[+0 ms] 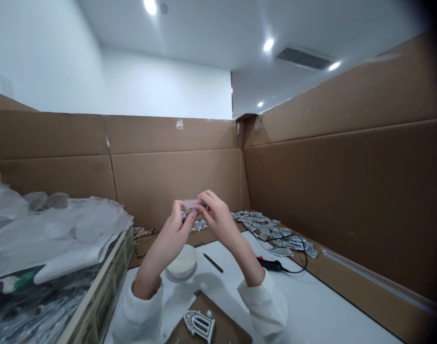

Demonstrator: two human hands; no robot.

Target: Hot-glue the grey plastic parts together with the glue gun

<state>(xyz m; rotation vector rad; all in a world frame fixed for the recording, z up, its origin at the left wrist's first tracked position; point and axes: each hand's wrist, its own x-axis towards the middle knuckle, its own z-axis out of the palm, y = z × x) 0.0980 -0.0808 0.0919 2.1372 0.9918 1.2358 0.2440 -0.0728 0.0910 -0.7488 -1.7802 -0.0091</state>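
My left hand (174,224) and my right hand (218,219) are raised together above the far part of the white table. Between their fingertips they pinch a small pale, partly see-through piece (191,203); the fingers cover much of it, so its kind is unclear. Below them stands a round whitish tub (182,262), and a dark pencil-like stick (213,263) lies to its right. Closer to me, a grey-white arched window-shaped piece (200,326) rests on a brown board (225,325), with a small whitish ball (209,314) beside it.
Many similar grey-white pieces (265,227) are heaped at the back right. A black-handled corded tool (270,264) lies on the right, its cable looping. At left stands a crate (113,277) with plastic sheeting (60,229) over it. Cardboard walls (175,167) surround the table.
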